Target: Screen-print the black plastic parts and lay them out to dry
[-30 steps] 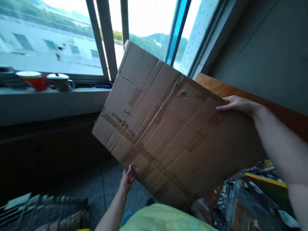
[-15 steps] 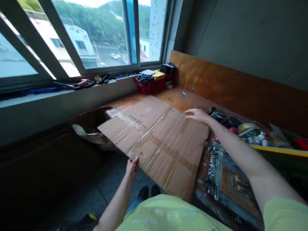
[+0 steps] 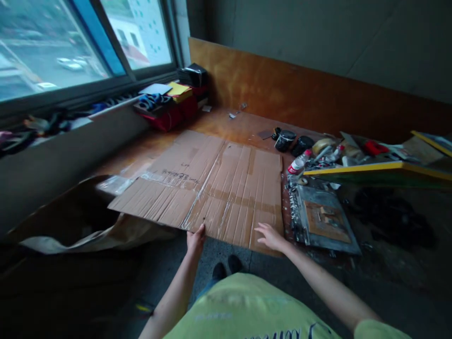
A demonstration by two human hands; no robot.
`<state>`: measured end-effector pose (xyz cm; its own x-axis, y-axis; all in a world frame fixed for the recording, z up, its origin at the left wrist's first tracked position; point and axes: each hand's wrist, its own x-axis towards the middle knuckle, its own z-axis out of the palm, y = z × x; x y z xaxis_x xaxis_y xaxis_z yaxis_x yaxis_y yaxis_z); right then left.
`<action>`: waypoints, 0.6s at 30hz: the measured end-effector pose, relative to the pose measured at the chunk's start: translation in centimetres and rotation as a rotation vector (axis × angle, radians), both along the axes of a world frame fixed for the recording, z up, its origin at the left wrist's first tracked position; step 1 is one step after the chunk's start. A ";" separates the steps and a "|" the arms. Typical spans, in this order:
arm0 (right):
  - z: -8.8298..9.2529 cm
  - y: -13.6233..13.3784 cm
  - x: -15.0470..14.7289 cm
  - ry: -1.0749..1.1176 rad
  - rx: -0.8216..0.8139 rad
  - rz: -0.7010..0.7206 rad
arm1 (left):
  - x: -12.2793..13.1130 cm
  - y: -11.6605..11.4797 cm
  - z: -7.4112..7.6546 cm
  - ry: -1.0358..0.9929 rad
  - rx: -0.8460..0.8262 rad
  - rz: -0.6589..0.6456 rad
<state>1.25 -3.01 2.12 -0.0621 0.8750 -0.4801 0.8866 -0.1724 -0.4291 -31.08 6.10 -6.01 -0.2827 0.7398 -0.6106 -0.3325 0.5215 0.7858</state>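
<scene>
This is a makeshift workshop corner, seen from above street level, with cars visible below through the window [image 3: 52, 52]. A low plywood platform [image 3: 226, 125] is used as a workbench, and it is backed by a plywood board [image 3: 282, 84] set against a bare grey concrete wall [image 3: 300, 33]. A paint-stained panel [image 3: 323, 219] is laid at its edge, and a plastic bottle [image 3: 299, 161], a black jar [image 3: 284, 140] and a roll of tape [image 3: 323, 146] are crowded nearby. A flattened cardboard sheet [image 3: 212, 188] is spread across the wood. A red crate [image 3: 169, 117] is kept beneath the window, and stained concrete flooring [image 3: 300, 282] is left uncovered.
</scene>
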 end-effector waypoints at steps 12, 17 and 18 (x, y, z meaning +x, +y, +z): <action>-1.8 -3.6 -2.0 0.085 0.112 -0.319 | 1.2 -1.3 0.9 -0.059 -0.058 -0.072; -2.4 -5.8 -1.4 0.172 0.140 -0.336 | 1.0 -1.9 0.9 0.324 0.153 -0.319; -2.3 -6.2 -1.1 0.194 0.139 -0.330 | 1.3 -1.7 1.3 0.401 0.242 -0.365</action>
<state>0.16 -9.20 -0.20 0.1546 0.9189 -0.3629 0.6935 -0.3626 -0.6225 -29.82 4.37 -4.67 -0.1577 0.9374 -0.3104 0.1823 0.3366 0.9239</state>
